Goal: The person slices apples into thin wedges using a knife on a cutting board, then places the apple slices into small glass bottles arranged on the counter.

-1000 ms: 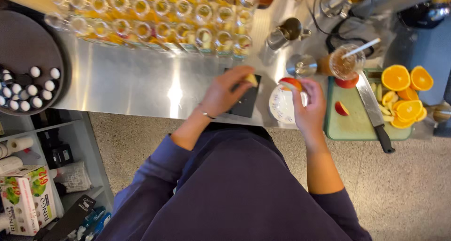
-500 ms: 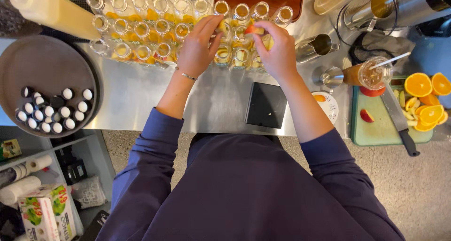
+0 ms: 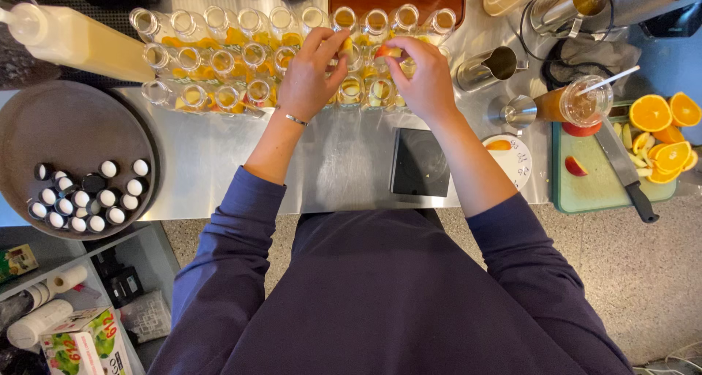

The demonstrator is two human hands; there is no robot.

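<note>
Left grip point(image 3: 311, 71) pinches a small yellow fruit piece point(image 3: 346, 46) between thumb and fingertips, over the small glass bottles point(image 3: 248, 53). Right grip point(image 3: 424, 71) closes narrowly on a red-skinned fruit slice point(image 3: 387, 51), just beside the left hand, above the same bottles.

Landmark: the bottles, standing in rows, open-mouthed, most with yellow-orange fruit inside.

- Steel worktop point(image 3: 219, 170) carries the bottles; bare metal lies nearer the person than they do.
- Dark round tray point(image 3: 58, 133), left of the bottles, holds a cluster of small white-topped caps point(image 3: 88, 199).
- Green cutting board point(image 3: 607, 188), well right of the bottles, with a black-handled knife point(image 3: 625, 171), one red fruit wedge point(image 3: 575, 166), and orange halves point(image 3: 662, 122) at its far right end.
- Black square scale point(image 3: 420, 163), just nearer the person than the bottles, under the right forearm.
- White plate point(image 3: 512, 155), between scale and board, bears an orange piece.
- Plastic cup with straw point(image 3: 581, 104), right of the bottles.
- Steel pitcher point(image 3: 488, 68), right of the bottles.
</note>
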